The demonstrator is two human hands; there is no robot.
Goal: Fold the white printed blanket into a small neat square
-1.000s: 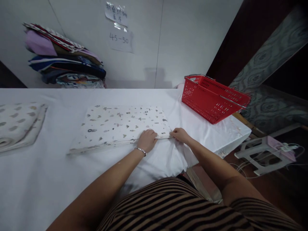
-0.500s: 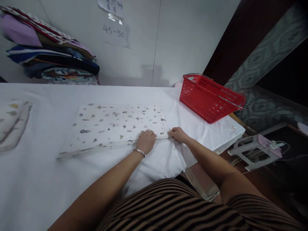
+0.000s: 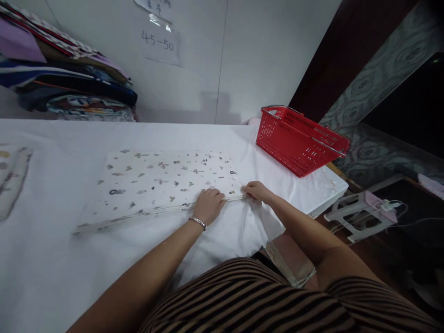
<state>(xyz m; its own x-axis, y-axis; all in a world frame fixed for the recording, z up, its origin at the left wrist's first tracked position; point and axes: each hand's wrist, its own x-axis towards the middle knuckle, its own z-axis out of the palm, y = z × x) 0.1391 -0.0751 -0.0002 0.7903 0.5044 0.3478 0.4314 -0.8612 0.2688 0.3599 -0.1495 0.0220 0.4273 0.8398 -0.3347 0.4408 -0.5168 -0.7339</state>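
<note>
A folded white cloth (image 3: 156, 180) with small printed plants and figures lies flat on the white-covered table, its layered near edge facing me. My left hand (image 3: 209, 206), with a silver bracelet at the wrist, is closed over that near edge, right of the middle; the thumb side is partly hidden. At the near right corner of the cloth, my right hand (image 3: 255, 191) pinches the layers between thumb and fingers. Another folded printed cloth (image 3: 14, 180) lies at the left, cut off by the view's edge.
A red plastic basket (image 3: 298, 143) with metal handles stands at the table's far right. Stacked folded fabrics (image 3: 79, 83) rest against the wall at the back left. Right of the table (image 3: 52, 277) is a white stool (image 3: 360, 212) bearing cables. Handwritten paper signs (image 3: 159, 44) hang on the wall.
The view has shifted slightly, so most things sit a little further left. Both hands keep nearly the same places on the cloth's near edge.
</note>
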